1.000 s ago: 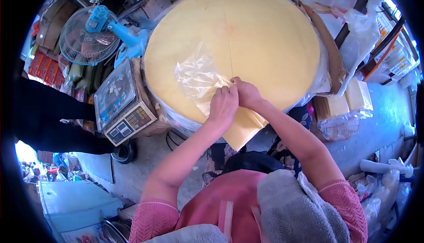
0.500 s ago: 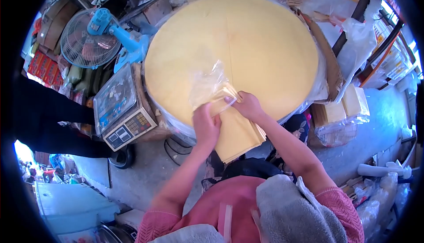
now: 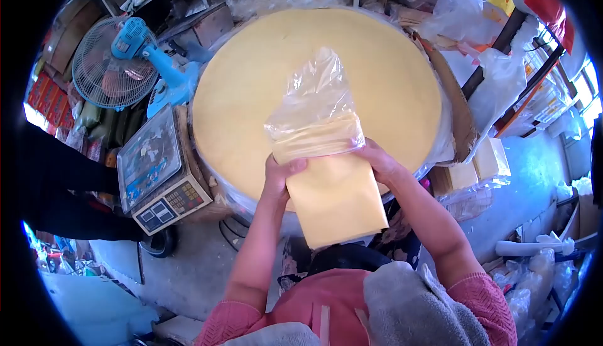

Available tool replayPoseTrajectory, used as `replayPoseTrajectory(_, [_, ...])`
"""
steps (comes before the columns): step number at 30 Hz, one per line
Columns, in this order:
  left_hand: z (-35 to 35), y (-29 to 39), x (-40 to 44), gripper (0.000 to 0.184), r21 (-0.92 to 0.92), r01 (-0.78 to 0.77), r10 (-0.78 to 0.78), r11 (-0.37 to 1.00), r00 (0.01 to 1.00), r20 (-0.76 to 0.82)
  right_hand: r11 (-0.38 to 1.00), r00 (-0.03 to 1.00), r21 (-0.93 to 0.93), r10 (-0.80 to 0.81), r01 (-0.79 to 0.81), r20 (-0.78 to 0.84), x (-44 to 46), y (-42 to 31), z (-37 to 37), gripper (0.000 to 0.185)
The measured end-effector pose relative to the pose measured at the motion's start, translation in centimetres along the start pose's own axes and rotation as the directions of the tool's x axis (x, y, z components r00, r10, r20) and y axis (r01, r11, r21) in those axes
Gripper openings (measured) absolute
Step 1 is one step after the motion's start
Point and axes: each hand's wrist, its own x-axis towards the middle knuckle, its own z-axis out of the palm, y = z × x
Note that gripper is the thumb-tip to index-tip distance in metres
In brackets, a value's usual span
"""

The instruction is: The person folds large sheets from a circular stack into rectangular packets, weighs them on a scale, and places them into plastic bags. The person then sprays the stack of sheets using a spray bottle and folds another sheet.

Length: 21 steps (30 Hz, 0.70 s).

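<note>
A thick stack of yellow sheets [image 3: 336, 198] is held over the near edge of a large round yellow surface [image 3: 251, 76]. Its far end sits inside a clear plastic bag [image 3: 317, 98], while the near end sticks out bare. My left hand [image 3: 282, 173] grips the left side of the stack at the bag's mouth, thumb on top. On the right side, my right hand [image 3: 379, 162] is closed round the stack and the bag's edge. The undersides of both hands are hidden.
A digital scale [image 3: 169, 204] and a blue fan [image 3: 135, 47] stand at the left. Another person's dark-clothed legs [image 3: 81, 182] are beside the scale. Bagged yellow stacks [image 3: 474, 170] lie at the right, below a cardboard strip [image 3: 455, 101].
The bag has been drawn over the far end of the stack and extends away from me. My hands have moved apart to the stack's two sides. The camera view has shifted slightly.
</note>
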Motion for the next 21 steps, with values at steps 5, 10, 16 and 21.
replayPoseTrajectory(5, [-0.6, 1.2, 2.7, 0.064, 0.107, -0.044, 0.051, 0.993, 0.997, -0.065, 0.974, 0.989, -0.222, -0.069, 0.039, -0.128, -1.0, 0.2, 1.6, 0.066])
replayPoseTrajectory(10, [-0.4, -0.4, 2.3, 0.087, 0.498, -0.245, 0.166, 0.832, 0.966, 0.199, 0.970, 0.950, -0.166, -0.214, 0.179, -0.227, 0.0, 0.0, -1.0, 0.062])
replayPoseTrajectory(16, [-0.9, -2.0, 3.5, 0.082, 0.709, -0.140, 0.049, 0.691, 0.988, 0.147, 0.883, 0.907, -0.374, -0.373, 0.283, -0.194, 1.1, 0.0, -3.9, 0.053])
replayPoseTrajectory(21, [-4.3, -7.8, 4.2, 0.070, 0.803, -0.045, 0.013, 0.595, 0.999, 0.046, 0.640, 0.857, -0.721, -0.498, 0.263, -0.129, 2.5, 6.4, -7.6, 0.055])
